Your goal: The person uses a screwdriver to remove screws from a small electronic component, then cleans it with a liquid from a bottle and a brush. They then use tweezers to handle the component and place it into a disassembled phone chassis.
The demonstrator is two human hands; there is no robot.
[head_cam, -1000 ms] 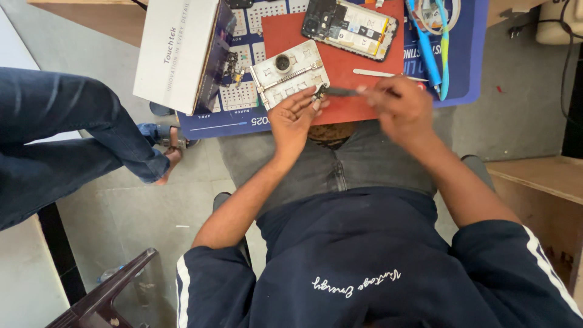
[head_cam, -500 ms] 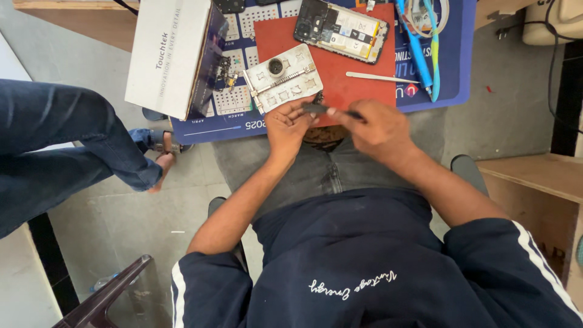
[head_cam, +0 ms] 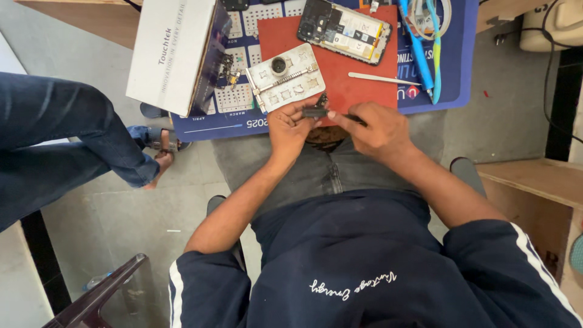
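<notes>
Head view, looking straight down. I see the left hand (head_cam: 290, 129) pinching a small dark component (head_cam: 316, 111) between thumb and fingertips, held just off the near edge of the red work mat (head_cam: 364, 91) so that it sits steady above the lap. The right hand (head_cam: 378, 129) is closed around a thin dark tool (head_cam: 351, 118), probably tweezers or a fine driver, its tip meeting the component; I judge the two hands brace against each other for fine control. Just beyond the left hand, a silver metal phone frame (head_cam: 285, 78) with a round camera opening lies on the mat, near at hand. Farther off rests an opened phone (head_cam: 343, 29), its boards exposed, face up for access. A pale spudger (head_cam: 382, 78) lies on the mat to the right, and blue-handled tools (head_cam: 425, 54) lie beside it on the blue desk pad (head_cam: 452, 73). A white cardboard box (head_cam: 173, 51) stands at the left edge. Another person's jeans-clad leg (head_cam: 67, 146) extends in from the left, well apart from the work.
</notes>
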